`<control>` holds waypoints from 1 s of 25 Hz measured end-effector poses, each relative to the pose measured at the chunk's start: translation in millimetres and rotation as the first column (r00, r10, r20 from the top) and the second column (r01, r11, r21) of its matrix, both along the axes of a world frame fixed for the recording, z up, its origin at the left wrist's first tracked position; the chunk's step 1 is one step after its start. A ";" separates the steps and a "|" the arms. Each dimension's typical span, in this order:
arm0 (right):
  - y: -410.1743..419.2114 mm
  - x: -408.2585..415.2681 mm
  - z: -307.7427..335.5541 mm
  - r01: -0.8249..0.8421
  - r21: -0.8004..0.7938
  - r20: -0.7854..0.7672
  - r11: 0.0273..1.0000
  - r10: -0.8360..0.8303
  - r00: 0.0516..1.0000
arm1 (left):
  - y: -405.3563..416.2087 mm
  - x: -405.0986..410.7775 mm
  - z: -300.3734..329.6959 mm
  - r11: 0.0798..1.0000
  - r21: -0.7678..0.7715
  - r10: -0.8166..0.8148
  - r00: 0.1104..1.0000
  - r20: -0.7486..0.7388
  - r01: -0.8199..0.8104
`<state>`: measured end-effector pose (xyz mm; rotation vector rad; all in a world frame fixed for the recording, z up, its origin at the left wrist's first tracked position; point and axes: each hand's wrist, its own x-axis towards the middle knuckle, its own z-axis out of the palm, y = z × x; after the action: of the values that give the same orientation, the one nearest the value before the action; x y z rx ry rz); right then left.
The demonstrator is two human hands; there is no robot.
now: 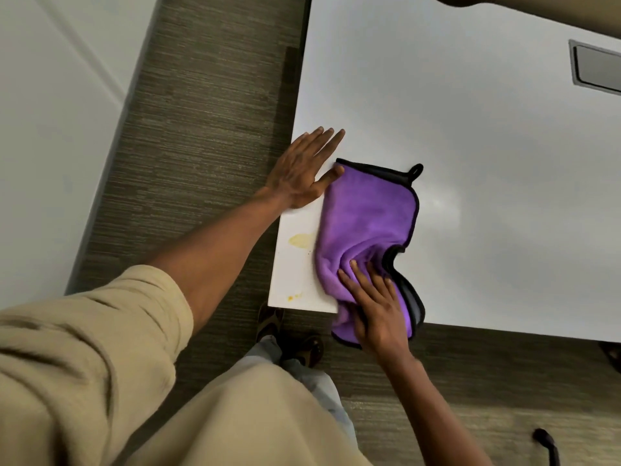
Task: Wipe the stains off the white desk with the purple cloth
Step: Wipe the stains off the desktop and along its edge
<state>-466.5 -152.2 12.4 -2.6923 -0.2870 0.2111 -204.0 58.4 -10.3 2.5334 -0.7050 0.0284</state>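
Desk [470,163]: cloth [366,216] under rt hand [376,307]

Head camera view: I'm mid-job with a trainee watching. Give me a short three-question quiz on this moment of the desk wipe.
1. True or false: the purple cloth lies wholly on the white desk.
2. Which hand presses the cloth? A) left hand B) right hand C) both equally
3. Fill in: the large yellow stain lies uncovered between the cloth and the desk's ____ edge.

Key:
1. False: its near end hangs over the front edge.
2. B; the left hand lies flat on the desk, only its thumb touching the cloth's corner.
3. Left. A smaller yellow spot sits near the front corner, also unwiped.
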 end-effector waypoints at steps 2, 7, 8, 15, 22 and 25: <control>6.2 36.6 5.9 0.075 -0.005 -0.002 0.997 -0.075 0.997 | -1.2 0.1 -0.7 1.000 -0.021 0.003 1.000 0.014 -0.003; 45.5 109.2 9.3 0.267 -0.046 0.001 0.963 -0.267 0.964 | -0.2 0.7 -0.7 0.999 -0.044 0.008 0.999 0.032 -0.007; 57.4 109.0 9.5 0.242 -0.028 -0.003 0.970 -0.242 0.970 | 0.0 1.5 -0.1 0.999 -0.048 0.008 1.000 0.026 -0.007; 64.6 31.9 6.4 -0.151 0.008 0.005 0.989 0.151 0.989 | 2.5 5.0 1.9 0.998 -0.058 -0.023 0.999 -0.026 0.022; 57.7 62.0 12.0 0.098 -0.050 0.015 0.994 -0.098 0.995 | 2.4 4.5 4.2 0.998 -0.055 -0.030 0.999 -0.034 0.029; 93.7 65.9 9.9 0.071 -0.041 0.007 0.997 -0.071 0.997 | 2.3 5.0 5.1 0.998 -0.047 -0.033 0.999 -0.030 0.031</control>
<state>-400.6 -58.5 22.3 -2.7389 -0.1900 0.1910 -199.0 60.7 -5.2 2.4723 -0.7244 -0.0053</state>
